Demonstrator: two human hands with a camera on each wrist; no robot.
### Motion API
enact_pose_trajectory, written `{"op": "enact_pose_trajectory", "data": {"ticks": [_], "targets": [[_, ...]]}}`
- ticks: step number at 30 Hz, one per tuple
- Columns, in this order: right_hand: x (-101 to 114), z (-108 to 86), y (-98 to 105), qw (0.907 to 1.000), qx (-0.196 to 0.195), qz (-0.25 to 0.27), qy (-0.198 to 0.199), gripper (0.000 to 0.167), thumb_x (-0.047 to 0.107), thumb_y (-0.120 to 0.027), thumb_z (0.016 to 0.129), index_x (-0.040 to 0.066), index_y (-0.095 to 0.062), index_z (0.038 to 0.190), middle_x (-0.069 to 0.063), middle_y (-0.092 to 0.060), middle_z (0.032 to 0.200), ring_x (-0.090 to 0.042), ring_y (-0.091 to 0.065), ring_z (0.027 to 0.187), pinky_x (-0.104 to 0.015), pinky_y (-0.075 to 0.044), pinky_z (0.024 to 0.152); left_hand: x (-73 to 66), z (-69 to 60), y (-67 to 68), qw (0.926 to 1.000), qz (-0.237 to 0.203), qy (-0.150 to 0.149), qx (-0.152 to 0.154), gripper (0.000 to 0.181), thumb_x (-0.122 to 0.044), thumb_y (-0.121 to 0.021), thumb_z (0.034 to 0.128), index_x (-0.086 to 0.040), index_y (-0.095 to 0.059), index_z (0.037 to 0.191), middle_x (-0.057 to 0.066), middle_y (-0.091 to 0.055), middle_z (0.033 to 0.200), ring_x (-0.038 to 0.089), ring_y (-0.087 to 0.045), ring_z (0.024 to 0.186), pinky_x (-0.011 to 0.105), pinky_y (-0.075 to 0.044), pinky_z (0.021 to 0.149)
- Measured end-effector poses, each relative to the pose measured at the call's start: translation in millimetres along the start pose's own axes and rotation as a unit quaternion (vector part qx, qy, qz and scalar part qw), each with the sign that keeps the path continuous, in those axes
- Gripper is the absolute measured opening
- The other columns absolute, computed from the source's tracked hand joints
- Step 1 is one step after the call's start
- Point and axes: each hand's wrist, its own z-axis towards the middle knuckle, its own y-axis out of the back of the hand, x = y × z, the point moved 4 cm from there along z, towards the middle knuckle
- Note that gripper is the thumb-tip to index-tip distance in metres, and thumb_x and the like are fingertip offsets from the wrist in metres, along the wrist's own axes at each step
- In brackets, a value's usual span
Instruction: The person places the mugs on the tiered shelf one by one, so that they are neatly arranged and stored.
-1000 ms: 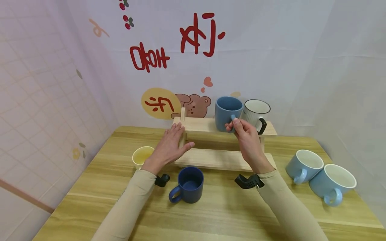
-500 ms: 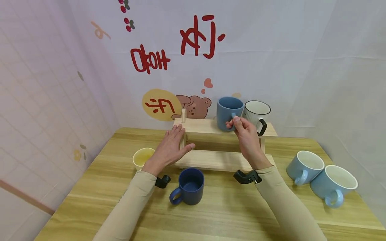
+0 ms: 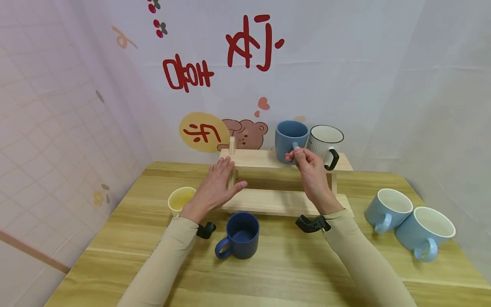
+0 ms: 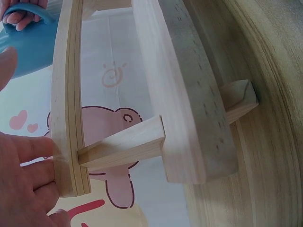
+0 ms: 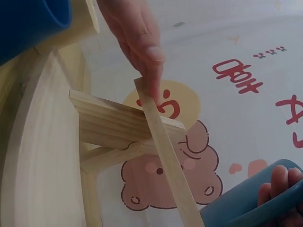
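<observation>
A two-tier wooden rack (image 3: 268, 201) stands at the back of the table. On its upper board sits a medium-blue mug (image 3: 285, 143), whose handle my right hand (image 3: 315, 177) pinches between thumb and fingers. Touching or almost touching it on the right is a white mug (image 3: 326, 147) with a black rim and black handle. My left hand (image 3: 216, 185) rests with extended fingers on the left end of the upper board; in the left wrist view, its fingers (image 4: 40, 172) touch the board's end. The blue mug (image 5: 246, 198) also shows in the right wrist view.
A dark blue mug (image 3: 242, 236) stands in front of the rack, handle to the left. The yellow cup (image 3: 180, 200) is partly hidden behind my left wrist. Two light blue mugs, one farther back (image 3: 387, 209) and one nearer (image 3: 423, 232), stand side by side at right.
The blue mug has shifted slightly to the right and back on the upper board, my right hand moving with it. My left hand has stayed on the board's left end.
</observation>
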Motion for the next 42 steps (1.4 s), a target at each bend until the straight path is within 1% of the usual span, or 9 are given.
{"op": "enact_pose_trajectory", "data": {"ticks": [6, 12, 20, 24, 29, 35, 37, 39, 42], "targets": [[2, -0.2, 4, 0.9967, -0.004, -0.081, -0.01, 0.05, 0.041, -0.056, 0.107, -0.005, -0.068, 0.119, -0.005, -0.073, 0.108, -0.019, -0.061, 0.12, -0.041, -0.037, 0.118, -0.2, 0.0, -0.4, 1.0, -0.004, -0.002, 0.001, 0.09, -0.067, -0.045, 0.1018, 0.0, -0.031, 0.161, 0.015, -0.018, 0.171, 0.031, -0.007, 0.159, 0.052, -0.009, 0.127], [6, -6.8, 9, 0.9903, 0.021, -0.136, -0.022, 0.049, 0.039, -0.059, 0.107, -0.001, -0.066, 0.133, -0.016, -0.069, 0.131, -0.022, -0.053, 0.135, -0.046, -0.034, 0.119, -0.4, 0.3, -1.1, 1.0, -0.007, -0.002, 0.002, 0.091, -0.067, -0.044, 0.1022, 0.0, -0.03, 0.162, 0.015, -0.016, 0.172, 0.031, -0.005, 0.159, 0.053, -0.009, 0.127], [7, -27.1, 14, 0.9786, 0.052, -0.199, 0.01, 0.052, 0.035, -0.058, 0.108, 0.011, -0.051, 0.153, -0.011, -0.057, 0.15, -0.029, -0.049, 0.141, -0.055, -0.038, 0.115, -0.5, 0.3, 1.5, 1.0, -0.001, 0.006, 0.006, 0.09, -0.068, -0.042, 0.1026, -0.002, -0.029, 0.163, 0.013, -0.015, 0.172, 0.029, -0.004, 0.16, 0.059, -0.003, 0.126], [8, -35.7, 16, 0.973, 0.06, -0.221, 0.027, 0.056, 0.033, -0.058, 0.108, 0.009, -0.045, 0.157, -0.014, -0.052, 0.154, -0.031, -0.049, 0.142, -0.055, -0.04, 0.114, -1.9, 0.2, 2.8, 0.9999, 0.006, 0.009, 0.006, 0.089, -0.068, -0.043, 0.1026, -0.003, -0.029, 0.163, 0.014, -0.015, 0.172, 0.03, -0.006, 0.159, 0.061, -0.004, 0.125], [9, -46.9, 20, 0.9655, 0.071, -0.249, 0.031, 0.059, 0.031, -0.057, 0.109, 0.006, -0.04, 0.159, -0.017, -0.047, 0.157, -0.032, -0.046, 0.145, -0.046, -0.043, 0.113, -3.5, -0.5, 2.8, 0.9997, 0.024, 0.005, 0.0, 0.088, -0.065, -0.047, 0.1021, -0.002, -0.032, 0.162, 0.016, -0.016, 0.172, 0.032, -0.007, 0.159, 0.063, -0.006, 0.124], [7, -61.4, 28, 0.9623, 0.088, -0.255, 0.036, 0.056, 0.025, -0.058, 0.108, 0.007, -0.042, 0.158, -0.017, -0.045, 0.158, -0.034, -0.048, 0.142, -0.017, -0.046, 0.103, -6.6, -2.2, 5.4, 0.9993, 0.034, -0.005, -0.017, 0.084, -0.06, -0.053, 0.102, -0.001, -0.037, 0.159, 0.018, -0.021, 0.17, 0.035, -0.011, 0.158, 0.063, -0.007, 0.124], [3, -67.4, 31, 0.958, 0.098, -0.267, 0.038, 0.054, 0.025, -0.058, 0.109, 0.006, -0.043, 0.157, -0.016, -0.045, 0.159, -0.036, -0.049, 0.142, -0.021, -0.047, 0.105, -7.6, -4.6, 6.6, 0.9992, 0.032, -0.009, -0.021, 0.082, -0.059, -0.055, 0.1019, -0.001, -0.038, 0.159, 0.018, -0.024, 0.169, 0.036, -0.013, 0.158, 0.063, -0.007, 0.124], [0, -73.5, 34, 0.9517, 0.107, -0.285, 0.039, 0.052, 0.024, -0.057, 0.109, 0.005, -0.046, 0.155, -0.015, -0.047, 0.157, -0.037, -0.05, 0.14, -0.033, -0.048, 0.109, -8.6, -8.1, 8.0, 0.9993, 0.026, -0.012, -0.025, 0.08, -0.057, -0.057, 0.1018, -0.002, -0.04, 0.158, 0.017, -0.027, 0.168, 0.036, -0.015, 0.158, 0.062, -0.009, 0.124], [-6, -81.1, 41, 0.9332, 0.108, -0.337, 0.062, 0.045, 0.025, -0.058, 0.108, 0.007, -0.055, 0.149, -0.013, -0.056, 0.151, -0.037, -0.054, 0.136, -0.051, -0.044, 0.111, -10.8, -15.9, 9.9, 0.999, 0.01, -0.022, -0.037, 0.076, -0.053, -0.059, 0.1018, -0.004, -0.042, 0.157, 0.016, -0.032, 0.167, 0.037, -0.02, 0.157, 0.061, -0.011, 0.124]]}}
